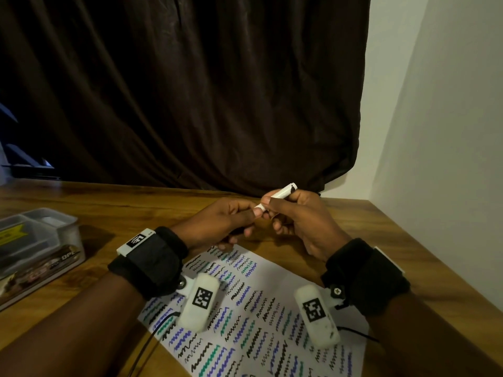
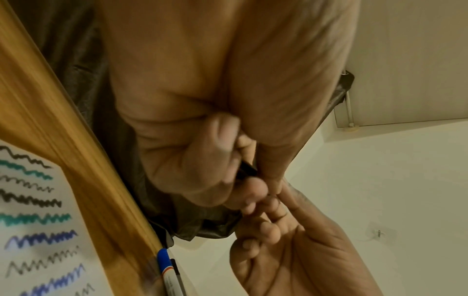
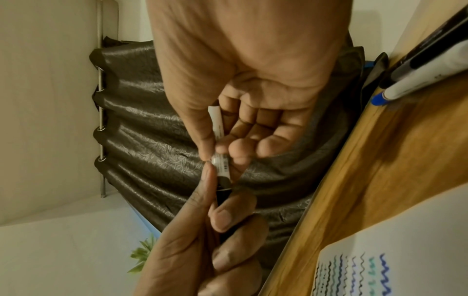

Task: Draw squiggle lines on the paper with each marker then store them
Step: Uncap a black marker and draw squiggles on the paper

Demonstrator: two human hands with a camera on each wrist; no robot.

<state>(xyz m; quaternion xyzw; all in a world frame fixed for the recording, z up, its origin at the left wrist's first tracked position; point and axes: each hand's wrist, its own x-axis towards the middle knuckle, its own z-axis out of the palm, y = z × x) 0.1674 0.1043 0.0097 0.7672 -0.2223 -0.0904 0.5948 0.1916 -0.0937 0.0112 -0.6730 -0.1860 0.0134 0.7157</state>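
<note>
A white-barrelled marker is held between both hands above the table's far side, just beyond the paper. My right hand pinches the white barrel between thumb and fingers. My left hand grips the marker's black cap end, which also shows as a dark sliver in the left wrist view. I cannot tell if the cap is fully seated. The white paper is covered with several black, blue and teal squiggle rows.
A blue-capped marker and a black one lie side by side on the wooden table beyond the paper. A metal tin sits at the left edge. Dark curtain behind, white wall on the right.
</note>
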